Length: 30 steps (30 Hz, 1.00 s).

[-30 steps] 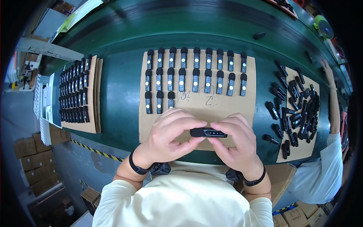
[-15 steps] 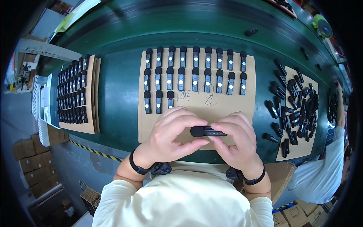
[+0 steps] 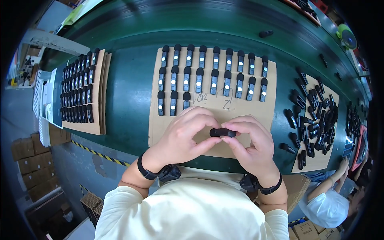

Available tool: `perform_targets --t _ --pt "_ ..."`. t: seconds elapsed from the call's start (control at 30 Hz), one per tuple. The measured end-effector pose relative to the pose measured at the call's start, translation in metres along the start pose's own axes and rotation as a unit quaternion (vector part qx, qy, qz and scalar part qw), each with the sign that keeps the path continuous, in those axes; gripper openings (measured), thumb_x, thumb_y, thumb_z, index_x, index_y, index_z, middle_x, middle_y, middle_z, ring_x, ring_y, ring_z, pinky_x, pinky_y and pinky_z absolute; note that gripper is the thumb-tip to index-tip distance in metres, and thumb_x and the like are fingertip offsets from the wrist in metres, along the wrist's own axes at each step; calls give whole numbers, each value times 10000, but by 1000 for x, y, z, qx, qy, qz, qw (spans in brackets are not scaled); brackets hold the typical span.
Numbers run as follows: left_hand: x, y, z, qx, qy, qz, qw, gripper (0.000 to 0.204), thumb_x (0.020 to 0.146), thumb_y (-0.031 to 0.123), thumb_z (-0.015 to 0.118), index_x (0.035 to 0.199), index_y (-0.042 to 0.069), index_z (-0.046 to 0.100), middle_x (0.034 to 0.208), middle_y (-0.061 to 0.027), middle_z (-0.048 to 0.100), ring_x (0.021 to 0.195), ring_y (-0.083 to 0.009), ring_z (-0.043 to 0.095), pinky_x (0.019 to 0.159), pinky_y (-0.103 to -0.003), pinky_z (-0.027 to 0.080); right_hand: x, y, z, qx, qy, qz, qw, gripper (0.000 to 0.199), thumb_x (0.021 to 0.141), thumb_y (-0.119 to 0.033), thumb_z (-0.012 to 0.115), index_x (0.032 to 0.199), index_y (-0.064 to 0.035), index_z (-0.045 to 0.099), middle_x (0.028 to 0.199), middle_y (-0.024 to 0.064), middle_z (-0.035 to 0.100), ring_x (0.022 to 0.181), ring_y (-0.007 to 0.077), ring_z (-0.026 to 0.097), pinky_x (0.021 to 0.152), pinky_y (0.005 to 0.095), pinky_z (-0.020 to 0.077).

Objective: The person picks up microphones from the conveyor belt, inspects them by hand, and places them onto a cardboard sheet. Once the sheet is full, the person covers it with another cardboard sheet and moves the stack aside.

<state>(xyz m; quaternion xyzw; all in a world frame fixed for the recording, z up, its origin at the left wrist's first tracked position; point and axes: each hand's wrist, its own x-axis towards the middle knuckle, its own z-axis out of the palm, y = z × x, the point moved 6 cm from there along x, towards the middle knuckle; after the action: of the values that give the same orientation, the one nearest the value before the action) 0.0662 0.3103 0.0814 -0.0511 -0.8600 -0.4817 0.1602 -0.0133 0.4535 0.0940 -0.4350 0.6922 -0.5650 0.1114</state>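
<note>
Both my hands meet above the near edge of a cardboard sheet [image 3: 192, 132], pinching one small black clip-on microphone [image 3: 222, 132]. My left hand [image 3: 186, 134] has thumb and fingertips at its left end. My right hand [image 3: 253, 142] grips its right end between thumb and forefinger. The microphone lies sideways, and fingers cover part of it. Beyond my hands, several similar microphones [image 3: 214, 82] with foam tops and pale round dots lie in rows on the sheet. The nearest row is short, at the left, and my left hand partly hides its last piece.
Stacked cardboard with rows of microphones [image 3: 76, 92] sits on the green table [image 3: 130, 88] at left. At right, loose microphones [image 3: 320, 124] lie heaped on and around another sheet. A co-worker [image 3: 328, 204] is at the lower right; a small fan [image 3: 346, 36] stands far right.
The held microphone has been turned; its side with small ports no longer shows. My view has shifted slightly. The co-worker's arm has drawn back from the table toward the lower right.
</note>
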Motion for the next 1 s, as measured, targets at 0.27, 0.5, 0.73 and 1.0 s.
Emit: perform_targets --t 0.27,0.5,0.73,1.0 --pt "-37 -33 -60 65 100 -77 990 197 792 23 736 968 23 648 996 -122 670 944 -282 648 860 -355 506 6 18 29 -137 -27 -12 990 284 772 38 753 1026 -16 638 1022 127 691 889 293 666 777 360 554" --pt "-55 -55 -95 87 193 -123 970 147 823 8 706 955 -5 642 997 -133 671 940 -261 647 862 -336 500 12 17 60 -248 -69 -76 963 271 747 14 757 978 -30 622 1067 113 650 944 327 640 799 373 544" --pt "-60 -61 -108 63 233 -122 963 130 834 2 694 953 -8 641 1000 -133 669 940 -249 641 863 -329 495 4 24 83 -289 -148 -67 943 225 760 -25 744 945 -40 617 1126 112 604 990 312 614 821 392 525" --pt "-53 -54 -111 38 227 -106 967 128 822 -8 689 940 -9 641 1006 -136 672 947 -242 641 867 -332 495 17 36 83 -311 -134 -46 940 263 752 -35 750 976 -51 614 1147 117 604 981 302 621 836 393 521"
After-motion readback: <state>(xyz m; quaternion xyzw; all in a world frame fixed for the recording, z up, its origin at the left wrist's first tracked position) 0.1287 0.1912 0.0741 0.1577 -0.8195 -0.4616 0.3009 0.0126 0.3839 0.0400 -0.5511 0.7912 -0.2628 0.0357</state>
